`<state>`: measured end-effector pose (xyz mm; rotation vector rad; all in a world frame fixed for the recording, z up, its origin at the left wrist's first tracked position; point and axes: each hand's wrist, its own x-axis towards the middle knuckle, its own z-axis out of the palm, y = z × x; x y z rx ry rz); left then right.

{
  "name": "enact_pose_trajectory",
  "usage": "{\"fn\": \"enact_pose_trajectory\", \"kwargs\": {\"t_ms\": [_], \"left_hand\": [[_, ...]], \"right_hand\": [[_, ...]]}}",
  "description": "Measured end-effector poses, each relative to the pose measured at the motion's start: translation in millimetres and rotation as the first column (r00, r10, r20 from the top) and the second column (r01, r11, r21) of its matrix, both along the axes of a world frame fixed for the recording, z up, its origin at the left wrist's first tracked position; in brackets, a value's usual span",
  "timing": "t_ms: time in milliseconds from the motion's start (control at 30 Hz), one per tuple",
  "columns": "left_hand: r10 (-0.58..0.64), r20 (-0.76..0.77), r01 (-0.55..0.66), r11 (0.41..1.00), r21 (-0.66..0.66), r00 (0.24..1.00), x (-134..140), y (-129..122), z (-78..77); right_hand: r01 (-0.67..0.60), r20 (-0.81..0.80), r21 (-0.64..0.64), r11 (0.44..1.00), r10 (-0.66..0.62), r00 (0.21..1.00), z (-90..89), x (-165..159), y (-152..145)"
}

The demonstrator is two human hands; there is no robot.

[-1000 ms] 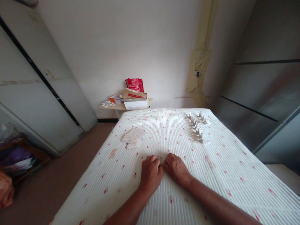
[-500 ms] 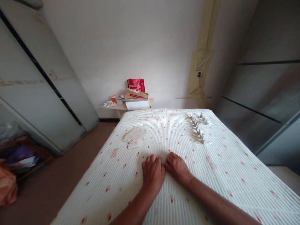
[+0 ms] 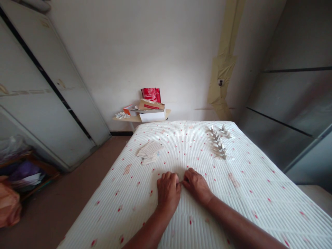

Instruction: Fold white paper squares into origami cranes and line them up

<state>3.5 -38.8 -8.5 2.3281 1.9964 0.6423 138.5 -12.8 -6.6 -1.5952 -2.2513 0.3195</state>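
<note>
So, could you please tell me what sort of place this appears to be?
Possibly a bedroom: a broad, white, ribbed, bed-like surface with red spots fills the middle, and a tall, flat-fronted, pale-grey cabinet stands at left.

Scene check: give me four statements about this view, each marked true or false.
1. The loose pile of printed paper sheets lies beyond the left hand. True.
2. The folded whitish paper figures are on the left half of the white, red-dotted quilted bedcover. False: its right half.
3. The shiny red bag rests on the bedcover. False: it is beyond it, by the wall.
4. The right hand is closer to the paper figures than the left hand is. True.
</note>
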Motion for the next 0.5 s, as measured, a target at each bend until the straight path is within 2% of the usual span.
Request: {"fn": "enact_pose_trajectory", "kwargs": {"t_ms": [367, 500], "left_hand": [[-0.129, 0.082, 0.122, 0.989, 0.088, 0.988, -3.3, -0.2, 1.0], [-0.174, 0.042, 0.168, 0.978, 0.127, 0.984, -5.8, -0.8, -0.4]], "right_hand": [[-0.014, 0.010, 0.013, 1.000, 0.014, 1.000, -0.3, 0.6, -1.0], [-0.023, 0.019, 0.019, 1.000, 0.023, 1.000, 0.2, 0.5, -1.6]]}}
